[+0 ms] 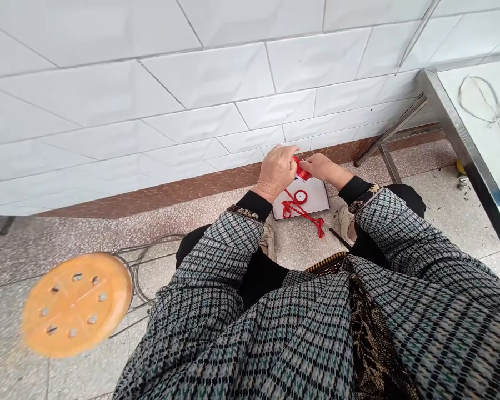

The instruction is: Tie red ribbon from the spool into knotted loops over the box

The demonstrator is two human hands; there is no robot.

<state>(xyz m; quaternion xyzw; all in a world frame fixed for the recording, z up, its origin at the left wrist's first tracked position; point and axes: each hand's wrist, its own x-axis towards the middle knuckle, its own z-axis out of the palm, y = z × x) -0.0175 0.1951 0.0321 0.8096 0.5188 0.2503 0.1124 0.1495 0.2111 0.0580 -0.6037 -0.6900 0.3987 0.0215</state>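
Between my two hands is a piece of red ribbon (302, 168). My left hand (277, 168) is closed, its fingers bent at the ribbon's left side. On the other side, my right hand (320, 167) pinches the ribbon's edge between thumb and fingers. Below them a white board (318, 198) with a dark edge lies on the floor between my feet. A red ribbon roll (300, 197) sits on this board. Beside the roll lies a looped, tied length of red ribbon (294, 208), its end hanging over the board's front edge onto the floor.
An orange round stool (77, 304) with a wire frame stands at the left. To the right is a metal-framed table (458, 105) with a white cord (489, 114) on it. A white tiled wall (216, 72) rises close ahead. A dark stick (340, 239) lies by my right foot.
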